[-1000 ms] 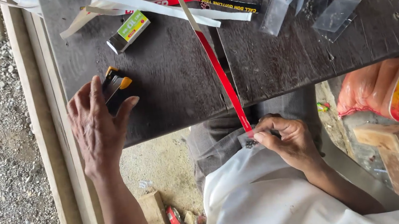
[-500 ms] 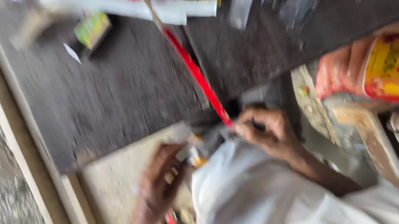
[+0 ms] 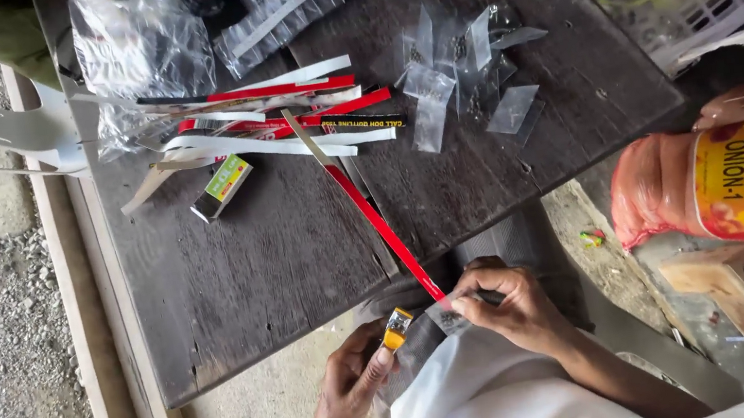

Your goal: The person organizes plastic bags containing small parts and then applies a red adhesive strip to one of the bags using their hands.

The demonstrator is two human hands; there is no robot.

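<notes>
On table (image 3: 236, 288): matchbox (image 3: 223, 186), strips (image 3: 270, 121), clear sachets (image 3: 461, 78).

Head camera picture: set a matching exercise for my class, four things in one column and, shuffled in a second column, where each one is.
Things
1. Long red strip
2. Small yellow and black object
3. Small green and yellow box
4. Orange mesh sack

Places
A. Lying on the dark wooden table, beside a heap of strips
B. Pinched at its near end by the right hand
C. Off the table, at the right of the picture
D. Held in the left hand, below the table edge

Pairs: 1-B, 2-D, 3-A, 4-C
</notes>
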